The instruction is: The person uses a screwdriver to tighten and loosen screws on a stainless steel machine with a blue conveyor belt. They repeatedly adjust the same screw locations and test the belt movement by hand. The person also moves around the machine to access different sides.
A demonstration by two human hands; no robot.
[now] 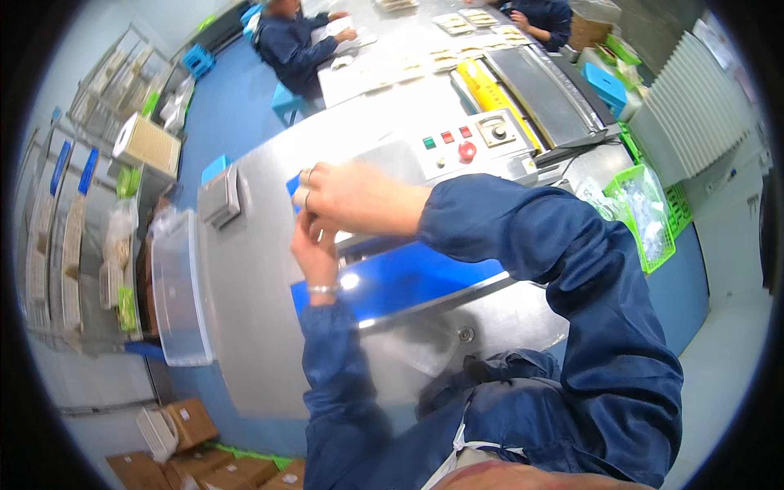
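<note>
A broad steel machine (261, 327) filled the middle of the view, its blue conveyor belt (408, 282) running from the left side toward a control panel (465, 147) with coloured buttons. At the machine's left edge hung a clear plastic bin (175, 286), and at its far-right corner a green basket (645, 212) of small clear bags. Over the belt's left end, the right hand (351, 196) lay curled, fingers bent down onto a small blue piece (292, 186) at the belt's near-left end; the left hand (314, 249) rose beneath it, fingers pinched up toward the same spot. Whether either hand truly gripped the piece could not be told, since the right hand covered it and motion blurred the fingers. Judged from this, fingers so near the belt risked being caught, and a loose hold might drop the piece. A small stack of grey trays (220, 196) sat near the hands.
</note>
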